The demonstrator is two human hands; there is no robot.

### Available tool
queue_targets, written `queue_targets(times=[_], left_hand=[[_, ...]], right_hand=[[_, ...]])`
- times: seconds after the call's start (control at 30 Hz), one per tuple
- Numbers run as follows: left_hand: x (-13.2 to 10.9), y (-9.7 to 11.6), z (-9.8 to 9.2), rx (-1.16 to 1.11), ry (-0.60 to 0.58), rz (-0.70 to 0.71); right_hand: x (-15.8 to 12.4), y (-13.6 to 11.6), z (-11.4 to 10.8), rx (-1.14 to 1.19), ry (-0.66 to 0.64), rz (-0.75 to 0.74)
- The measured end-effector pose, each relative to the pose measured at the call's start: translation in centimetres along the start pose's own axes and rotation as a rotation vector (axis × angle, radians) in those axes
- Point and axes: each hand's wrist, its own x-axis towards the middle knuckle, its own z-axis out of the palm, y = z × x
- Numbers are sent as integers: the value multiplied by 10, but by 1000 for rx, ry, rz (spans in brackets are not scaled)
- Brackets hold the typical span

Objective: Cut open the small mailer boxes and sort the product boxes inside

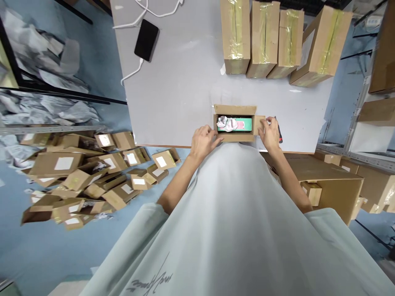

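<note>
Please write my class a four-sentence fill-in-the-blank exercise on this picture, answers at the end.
The person's bare hand nearest the slim red-and-black tool is the ____ one.
Crumpled whitish paper partly covers a mostly ____-coloured item inside the small open brown cardboard box.
The cable joined to the flat black rectangular device is ____ in colour.
Brown cardboard cartons standing on the grey table, sealed with yellowish tape, number ____.

Answers: right; green; white; four.

Left hand [201,142] at open carton [235,109], right hand [270,134] at its flap [258,121], crumpled paper [226,123], green package [247,123] inside
</note>
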Motion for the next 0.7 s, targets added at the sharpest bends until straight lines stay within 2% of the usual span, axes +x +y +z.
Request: queue_targets(times=[0.13,0.27,0.4,0.5,0.6,0.7], left_hand=[[-11,-11,10,19,37,-168],[0,-7,25,-35,15,-137],[26,13,30,-122,111,-110],[52,33,32,-122,146,-164],[74,49,35,-115,89,-224],[85,60,37,-91,9,-203]], right_hand=[[-5,-11,9,-29,-94,-35],[-8,-25,19,-20,-179,-82],[-11,-33,27,-21,-201,-94],[-11,-35,28,-43,-190,-97],[-5,-40,27,-73,-174,-104],[7,-51,28,-99,-233,-104]])
